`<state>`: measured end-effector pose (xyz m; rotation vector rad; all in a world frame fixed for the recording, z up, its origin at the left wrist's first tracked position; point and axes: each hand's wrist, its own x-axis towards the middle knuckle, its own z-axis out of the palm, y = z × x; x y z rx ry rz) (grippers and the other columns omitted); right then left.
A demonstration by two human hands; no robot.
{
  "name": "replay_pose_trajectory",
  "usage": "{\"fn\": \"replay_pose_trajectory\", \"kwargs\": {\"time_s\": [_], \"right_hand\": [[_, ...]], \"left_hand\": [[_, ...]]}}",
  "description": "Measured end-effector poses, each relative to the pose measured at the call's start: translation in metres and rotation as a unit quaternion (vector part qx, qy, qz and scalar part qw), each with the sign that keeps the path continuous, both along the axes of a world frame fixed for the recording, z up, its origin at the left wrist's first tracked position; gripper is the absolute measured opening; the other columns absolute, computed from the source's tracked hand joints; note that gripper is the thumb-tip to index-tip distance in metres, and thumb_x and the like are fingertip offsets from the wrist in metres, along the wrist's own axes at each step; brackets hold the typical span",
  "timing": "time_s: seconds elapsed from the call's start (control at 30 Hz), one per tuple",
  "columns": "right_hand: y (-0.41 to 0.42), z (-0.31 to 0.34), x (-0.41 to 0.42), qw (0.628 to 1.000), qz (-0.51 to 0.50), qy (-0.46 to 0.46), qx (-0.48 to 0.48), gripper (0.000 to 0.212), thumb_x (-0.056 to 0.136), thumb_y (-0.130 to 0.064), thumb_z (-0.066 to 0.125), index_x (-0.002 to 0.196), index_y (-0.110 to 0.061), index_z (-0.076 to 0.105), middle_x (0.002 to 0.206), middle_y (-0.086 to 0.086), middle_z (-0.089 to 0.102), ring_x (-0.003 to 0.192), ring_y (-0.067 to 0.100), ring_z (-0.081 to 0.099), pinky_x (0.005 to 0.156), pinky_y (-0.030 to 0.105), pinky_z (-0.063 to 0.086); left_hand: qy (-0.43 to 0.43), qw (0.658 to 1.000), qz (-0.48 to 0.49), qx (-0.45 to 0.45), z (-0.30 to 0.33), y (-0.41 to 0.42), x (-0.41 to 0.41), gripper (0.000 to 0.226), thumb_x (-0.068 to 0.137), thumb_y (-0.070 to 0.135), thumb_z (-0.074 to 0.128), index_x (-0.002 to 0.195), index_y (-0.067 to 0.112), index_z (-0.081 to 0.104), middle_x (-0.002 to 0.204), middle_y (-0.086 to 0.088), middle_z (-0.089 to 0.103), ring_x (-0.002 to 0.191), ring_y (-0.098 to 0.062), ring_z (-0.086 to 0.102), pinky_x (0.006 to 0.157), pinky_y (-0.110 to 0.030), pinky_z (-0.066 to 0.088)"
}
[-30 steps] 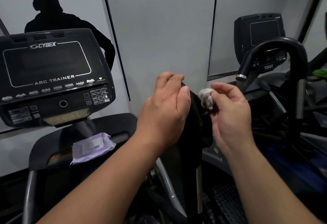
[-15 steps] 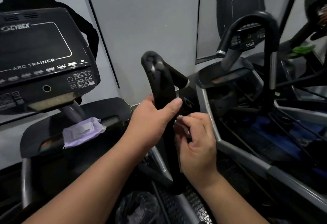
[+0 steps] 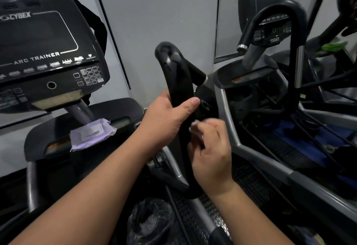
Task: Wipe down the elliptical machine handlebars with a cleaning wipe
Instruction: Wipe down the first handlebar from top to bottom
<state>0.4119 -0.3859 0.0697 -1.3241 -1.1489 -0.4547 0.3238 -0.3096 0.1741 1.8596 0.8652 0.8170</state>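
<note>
Your left hand (image 3: 166, 121) grips the handlebar (image 3: 180, 90) at centre frame, fingers curled behind it and the thumb laid across the front. Your right hand (image 3: 211, 148), just below and right of it, pinches a small white wipe (image 3: 195, 126) between thumb and fingertips against the bar's right edge; only a scrap of the wipe shows.

Risks, as judged:
- The wipe is bunched very small. In that state it probably covers a narrow strip per pass, so parts of the bar may go uncleaned, notably the stretch under your left palm.
- A wad that size could slip from the pinch and drop toward the bagged bin (image 3: 150, 223) or the treads at the bottom of the frame.
- The bar pivots on this kind of machine. If the left grip slackens, it may swing away from the wiping pressure.

Materials and shapes:
- The bar is a thick black tube, smooth and glossy, with patchy highlights near its curved top. A short side stub with a silver collar (image 3: 205, 80) branches to the right.
- The wipe looks soft and crumpled.
- A flat lilac pack (image 3: 90, 134) with a pale flap lies on the tray at lower left, below the matte black console (image 3: 48, 51).
</note>
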Motion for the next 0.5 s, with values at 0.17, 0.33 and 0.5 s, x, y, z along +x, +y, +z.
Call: {"fn": "replay_pose_trajectory", "kwargs": {"time_s": [0.17,0.33,0.5], "right_hand": [[-0.012,-0.016,-0.004,0.999,0.001,-0.020,-0.041,0.012,0.091,0.007,0.057,0.095,0.006,0.068,0.094,0.013,0.056,0.082,0.028,0.060,0.072,0.040,0.055],[-0.005,-0.001,-0.001,1.000,-0.009,0.019,-0.004,0.012,0.090,0.011,0.058,0.093,0.007,0.069,0.092,0.014,0.057,0.081,0.024,0.060,0.079,0.029,0.054],[-0.019,-0.024,-0.005,0.998,0.007,0.007,-0.057,0.017,0.084,0.018,0.061,0.093,0.006,0.068,0.093,0.012,0.057,0.081,0.025,0.060,0.074,0.035,0.055]], "left_hand": [[-0.007,1.000,-0.006,0.003,-0.005,-0.003,-0.001,0.021,0.090,0.042,0.072,0.101,0.029,0.061,0.087,0.015,0.069,0.076,0.009,0.065,0.067,-0.009,0.049],[-0.011,1.000,0.001,0.005,-0.005,-0.003,0.000,0.030,0.090,0.046,0.071,0.110,0.026,0.062,0.093,0.012,0.070,0.087,-0.001,0.068,0.075,-0.019,0.049],[-0.011,1.000,0.000,-0.001,-0.009,-0.004,-0.001,0.034,0.089,0.047,0.071,0.114,0.026,0.060,0.100,0.010,0.072,0.094,-0.004,0.070,0.082,-0.022,0.053]]}}
